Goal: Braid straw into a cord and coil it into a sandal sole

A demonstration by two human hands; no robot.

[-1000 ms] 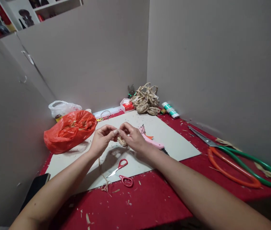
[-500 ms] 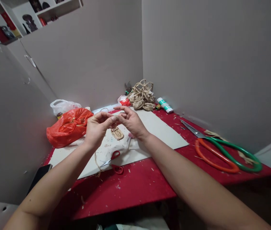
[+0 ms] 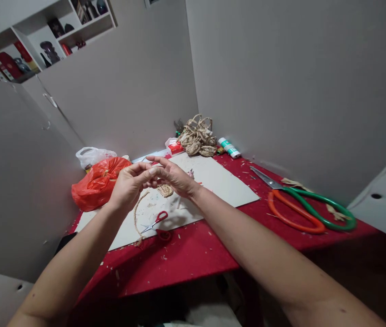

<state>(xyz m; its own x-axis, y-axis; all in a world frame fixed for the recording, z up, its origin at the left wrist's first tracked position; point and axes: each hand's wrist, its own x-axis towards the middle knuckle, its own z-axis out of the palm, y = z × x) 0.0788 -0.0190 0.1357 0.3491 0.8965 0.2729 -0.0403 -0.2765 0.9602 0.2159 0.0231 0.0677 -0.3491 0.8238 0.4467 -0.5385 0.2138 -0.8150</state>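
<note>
My left hand and my right hand meet above the white board, fingertips pinched together. Whatever lies between the fingers is too small or hidden to make out. Partly covered by my right hand, a small woven straw piece rests on the board. Below my left hand lies a curved braided straw cord. Beside it, small red-handled scissors lie with their blades toward the cord, across the board's front edge.
Large shears with orange and green handles lie at right. A heap of braided straw pieces and a green-white roll stand at the back. An orange plastic bag sits at left. Straw scraps dot the red tablecloth.
The view has shifted a little, so the table contents sit slightly differently. Both hands stay pinched together, and more of the straw cord shows beside my left hand.
</note>
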